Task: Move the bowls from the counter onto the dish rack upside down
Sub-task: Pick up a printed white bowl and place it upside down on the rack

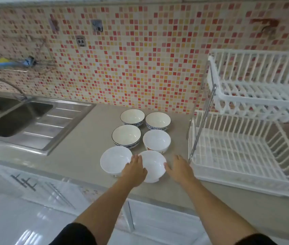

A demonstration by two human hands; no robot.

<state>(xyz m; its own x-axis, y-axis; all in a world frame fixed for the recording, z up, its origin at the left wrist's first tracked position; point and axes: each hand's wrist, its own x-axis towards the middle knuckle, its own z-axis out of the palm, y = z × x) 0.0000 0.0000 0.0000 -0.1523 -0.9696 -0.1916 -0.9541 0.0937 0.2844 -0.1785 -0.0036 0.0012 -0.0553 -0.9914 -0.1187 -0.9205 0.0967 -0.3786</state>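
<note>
Bowls: six, all upright, in two columns of three on the tabletop (80,149), between the sink and the dish rack.
Back pair: blue-patterned bowl, back left (132,117); blue-patterned bowl, back right (158,120); just beside each other.
Middle pair: blue-patterned bowl, middle left (126,136); white bowl with reddish marking (156,140), middle right.
Front pair: plain white bowl, front left (114,159); plain white bowl, front right (153,165); rims touching or nearly so.
Left hand (134,171): fingers spread, laid over the left rim of the front right bowl, at the gap between the front pair. Grip released, not closed on anything.
Right hand (179,169): fingers spread, beside the right rim of the same bowl, thumb at the rim. Grip released; contact with the bowl wall cannot be told.
Dish rack (246,156): white, two tiers, right of the bowls on the tabletop; both tiers carry nothing.
Sink (16,117): steel, far left, with drainboard.
Wall (140,59): small mosaic tiles, red, orange, cream.
</note>
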